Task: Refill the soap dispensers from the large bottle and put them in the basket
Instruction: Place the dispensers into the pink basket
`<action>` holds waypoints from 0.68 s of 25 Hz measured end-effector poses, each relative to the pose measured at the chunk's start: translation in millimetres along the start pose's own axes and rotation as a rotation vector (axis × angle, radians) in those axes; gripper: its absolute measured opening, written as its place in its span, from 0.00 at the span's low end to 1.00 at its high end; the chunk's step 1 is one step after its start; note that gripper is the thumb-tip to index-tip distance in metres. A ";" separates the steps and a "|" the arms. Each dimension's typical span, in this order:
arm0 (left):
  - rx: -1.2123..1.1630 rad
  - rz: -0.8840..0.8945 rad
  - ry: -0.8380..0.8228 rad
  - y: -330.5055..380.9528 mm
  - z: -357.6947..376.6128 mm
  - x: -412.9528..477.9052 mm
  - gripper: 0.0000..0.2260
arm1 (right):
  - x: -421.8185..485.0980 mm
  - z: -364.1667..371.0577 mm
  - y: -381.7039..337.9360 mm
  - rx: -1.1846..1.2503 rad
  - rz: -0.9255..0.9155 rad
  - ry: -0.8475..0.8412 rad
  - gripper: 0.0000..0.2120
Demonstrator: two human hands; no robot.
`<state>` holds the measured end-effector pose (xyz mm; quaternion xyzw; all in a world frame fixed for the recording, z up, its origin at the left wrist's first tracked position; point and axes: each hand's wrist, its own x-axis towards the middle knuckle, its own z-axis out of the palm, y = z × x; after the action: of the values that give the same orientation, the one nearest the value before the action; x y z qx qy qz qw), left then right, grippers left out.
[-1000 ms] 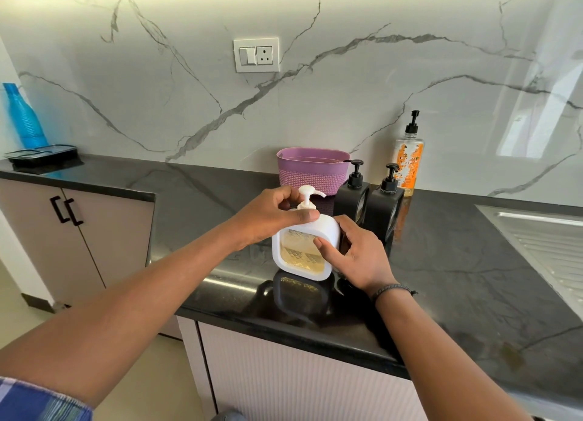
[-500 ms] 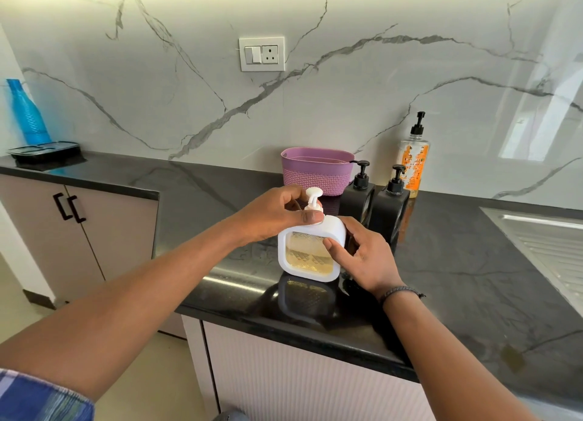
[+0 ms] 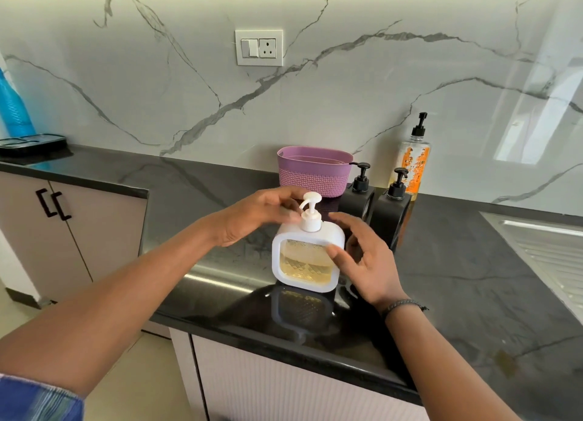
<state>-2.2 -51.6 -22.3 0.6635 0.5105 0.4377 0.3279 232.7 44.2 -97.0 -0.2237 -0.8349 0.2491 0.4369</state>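
A white square soap dispenser (image 3: pixel 305 264) with amber liquid stands near the front of the black counter (image 3: pixel 195 193), its white pump (image 3: pixel 310 200) on top. My left hand (image 3: pixel 255 215) hovers just left of the pump, fingers loose and blurred. To the dispenser's right is my right hand (image 3: pixel 369 259), fingers spread and thumb at the dispenser's edge. Behind stand two black dispensers (image 3: pixel 358 201) (image 3: pixel 392 214), a purple basket (image 3: pixel 314 176) and the large clear bottle (image 3: pixel 415 162) with an orange label.
A steel drainboard (image 3: pixel 549 247) lies at the right. A blue bottle (image 3: pixel 12 111) and a black tray (image 3: pixel 31 141) sit on the far left counter. The counter's front edge runs just below the white dispenser. A wall socket (image 3: pixel 258 47) is above.
Both hands have come off the white dispenser: the left has left the pump head, and the right has opened and drawn back from the body. The dispenser stays in place.
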 end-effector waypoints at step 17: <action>1.422 -0.190 0.130 -83.8 -62.5 220.8 0.22 | 23.2 5.6 31.4 -0.061 0.097 0.246 0.13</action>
<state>-71.1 182.7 -16.8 0.6418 0.7459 0.0077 -0.1780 220.9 81.1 -104.6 -0.3058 -0.7704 0.2151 0.5165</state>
